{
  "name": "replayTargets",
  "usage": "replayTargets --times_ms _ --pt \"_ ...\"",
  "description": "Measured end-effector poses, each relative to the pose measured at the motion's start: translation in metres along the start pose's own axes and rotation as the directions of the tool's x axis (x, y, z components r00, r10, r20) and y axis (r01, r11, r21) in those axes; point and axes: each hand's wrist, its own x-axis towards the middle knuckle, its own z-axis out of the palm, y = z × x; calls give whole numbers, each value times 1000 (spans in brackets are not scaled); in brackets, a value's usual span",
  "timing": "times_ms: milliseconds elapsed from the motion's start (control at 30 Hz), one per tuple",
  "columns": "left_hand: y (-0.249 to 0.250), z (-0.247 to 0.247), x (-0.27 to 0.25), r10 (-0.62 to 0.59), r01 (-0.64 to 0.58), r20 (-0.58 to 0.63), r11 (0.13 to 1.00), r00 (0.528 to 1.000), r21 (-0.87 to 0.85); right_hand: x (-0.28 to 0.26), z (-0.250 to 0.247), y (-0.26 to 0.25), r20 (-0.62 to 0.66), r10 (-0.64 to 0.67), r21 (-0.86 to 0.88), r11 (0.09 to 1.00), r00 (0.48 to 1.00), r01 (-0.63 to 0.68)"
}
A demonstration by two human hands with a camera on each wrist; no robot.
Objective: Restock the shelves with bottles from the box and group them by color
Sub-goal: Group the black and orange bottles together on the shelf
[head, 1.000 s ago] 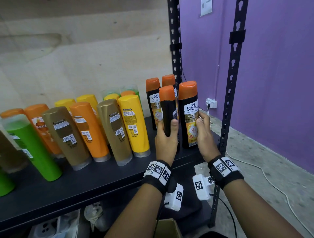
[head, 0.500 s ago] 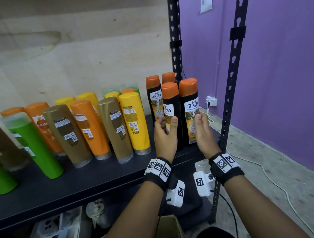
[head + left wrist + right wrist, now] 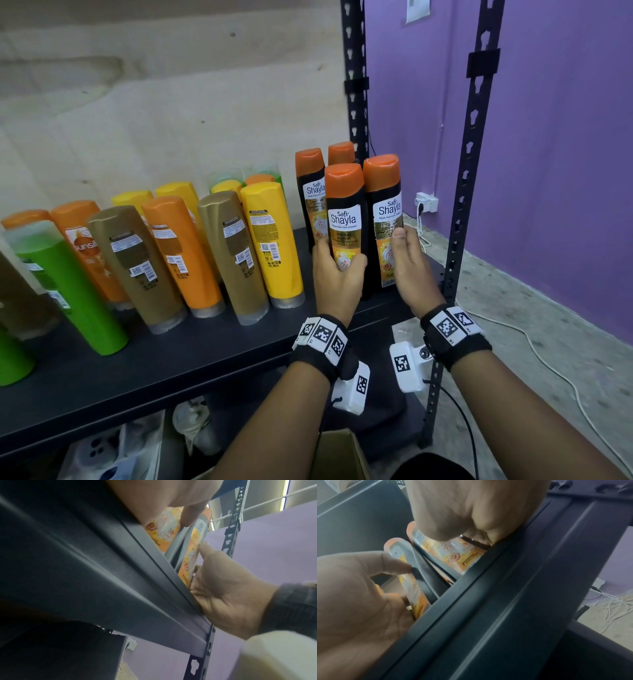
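Centre right of the head view: four black Safi Shayla bottles with orange caps stand upright in a tight cluster at the right end of the black shelf [image 3: 205,346], two in front, two behind. The left hand [image 3: 337,277] grips the front left Shayla bottle [image 3: 345,219] low on its body, thumb across the label and fingers curled round the far side. The right hand [image 3: 412,270] holds the front right Shayla bottle [image 3: 385,212], thumb on the label; its fingers are hidden behind the bottle. Both bottles rest on the shelf, almost touching.

Left of the cluster, Sunsilk-type bottles stand in rows: yellow bottle [image 3: 272,240], two gold, several orange, and a green bottle [image 3: 72,291] at the left edge. A cardboard box [image 3: 337,452] shows at the bottom centre, below the shelf. A purple wall [image 3: 565,137] fills the right.
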Motion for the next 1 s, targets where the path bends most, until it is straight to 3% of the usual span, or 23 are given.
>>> replayTargets --times_ms 1000 --pt "-14 1 4 69 -70 -51 998 996 -6 -3 0 -7 -10 7 -14 1000 1000 -7"
